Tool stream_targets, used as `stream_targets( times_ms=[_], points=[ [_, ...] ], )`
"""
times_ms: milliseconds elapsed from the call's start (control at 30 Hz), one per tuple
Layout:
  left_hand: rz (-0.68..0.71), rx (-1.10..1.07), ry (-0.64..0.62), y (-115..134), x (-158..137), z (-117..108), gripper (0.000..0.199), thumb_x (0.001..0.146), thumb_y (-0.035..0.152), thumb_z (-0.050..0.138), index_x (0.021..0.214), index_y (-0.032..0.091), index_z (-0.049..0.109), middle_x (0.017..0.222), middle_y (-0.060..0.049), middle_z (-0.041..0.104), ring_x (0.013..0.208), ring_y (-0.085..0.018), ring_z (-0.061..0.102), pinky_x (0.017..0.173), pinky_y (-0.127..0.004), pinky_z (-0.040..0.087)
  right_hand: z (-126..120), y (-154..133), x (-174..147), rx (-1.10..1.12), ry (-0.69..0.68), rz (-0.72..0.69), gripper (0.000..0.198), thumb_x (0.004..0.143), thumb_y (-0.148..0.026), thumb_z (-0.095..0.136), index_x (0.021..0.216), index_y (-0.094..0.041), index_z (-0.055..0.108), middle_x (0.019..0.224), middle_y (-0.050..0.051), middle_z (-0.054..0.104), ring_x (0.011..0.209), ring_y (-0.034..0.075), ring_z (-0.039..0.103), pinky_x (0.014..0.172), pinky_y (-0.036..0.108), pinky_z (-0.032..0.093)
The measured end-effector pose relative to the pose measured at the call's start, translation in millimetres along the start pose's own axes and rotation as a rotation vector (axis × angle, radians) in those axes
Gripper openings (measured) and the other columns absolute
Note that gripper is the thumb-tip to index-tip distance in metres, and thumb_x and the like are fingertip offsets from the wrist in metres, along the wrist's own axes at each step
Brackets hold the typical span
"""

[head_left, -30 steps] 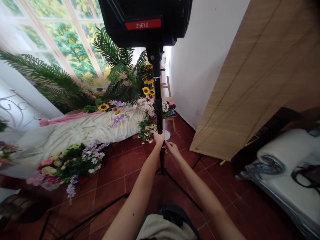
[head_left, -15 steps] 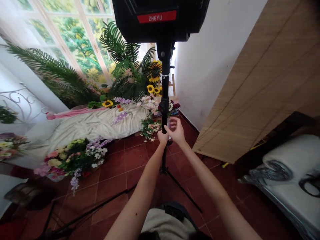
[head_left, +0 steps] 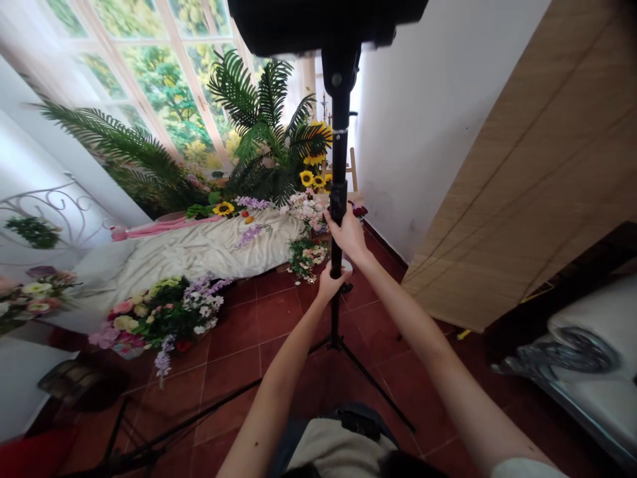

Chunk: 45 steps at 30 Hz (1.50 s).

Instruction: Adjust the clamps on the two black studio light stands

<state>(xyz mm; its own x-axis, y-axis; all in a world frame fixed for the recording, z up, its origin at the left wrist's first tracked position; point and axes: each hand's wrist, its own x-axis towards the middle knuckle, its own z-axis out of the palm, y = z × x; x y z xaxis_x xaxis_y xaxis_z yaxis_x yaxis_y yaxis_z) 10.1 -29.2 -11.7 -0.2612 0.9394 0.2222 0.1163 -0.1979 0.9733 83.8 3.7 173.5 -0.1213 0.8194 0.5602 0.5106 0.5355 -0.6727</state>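
Observation:
A black light stand rises upright in front of me, with a dark boxy lamp head on top, cut off by the upper edge. My left hand is closed round the pole low down, just above a small black knob. Higher up, my right hand wraps the pole at its black collar, thumb on the left side. Some of its fingers are hidden behind the pole. Below, the tripod legs spread over the floor.
A draped white cloth with flowers lies behind, left of the stand. A flower arrangement and another black stand leg are at left. Palm leaves rise by the window. At right hang a bamboo blind and stands white furniture.
My right hand, loose beside the pole before, has moved up and closed round the collar. My left hand stays on the pole below. The view has shifted slightly, and the lamp head sits higher in it.

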Motion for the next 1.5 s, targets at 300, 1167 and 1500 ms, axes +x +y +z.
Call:
stream_targets(
  times_ms=[300,1167,1500],
  points=[
    [0.043,0.018,-0.036,-32,-10,-1,0.04,0.068,0.039,0.07,0.098,0.015,0.058,0.091,-0.007,0.064,0.085,-0.018,0.061,0.082,-0.033,0.048,19,31,-37,-0.116,-0.064,0.068,0.054,0.083,-0.063,0.044,0.112,-0.017,0.045,0.082,0.009,0.066,0.078,0.028,0.064,0.066,0.031,0.044],
    [0.022,-0.153,-0.015,-56,-8,6,0.058,0.062,0.038,0.071,0.11,0.013,0.053,0.108,-0.013,0.062,0.095,-0.02,0.06,0.088,-0.035,0.047,63,92,-117,0.0,-0.207,0.241,0.044,0.079,-0.054,0.052,0.107,-0.02,0.048,0.091,0.01,0.067,0.085,0.027,0.065,0.068,0.034,0.047],
    [-0.034,-0.044,0.007,-39,-11,6,0.036,0.068,0.037,0.068,0.094,0.017,0.055,0.085,-0.003,0.061,0.078,-0.014,0.059,0.08,-0.031,0.049,11,121,-172,0.289,-0.082,0.262,0.032,0.082,-0.046,0.052,0.098,-0.019,0.056,0.096,0.009,0.066,0.088,0.02,0.063,0.082,0.036,0.049]
  ],
)
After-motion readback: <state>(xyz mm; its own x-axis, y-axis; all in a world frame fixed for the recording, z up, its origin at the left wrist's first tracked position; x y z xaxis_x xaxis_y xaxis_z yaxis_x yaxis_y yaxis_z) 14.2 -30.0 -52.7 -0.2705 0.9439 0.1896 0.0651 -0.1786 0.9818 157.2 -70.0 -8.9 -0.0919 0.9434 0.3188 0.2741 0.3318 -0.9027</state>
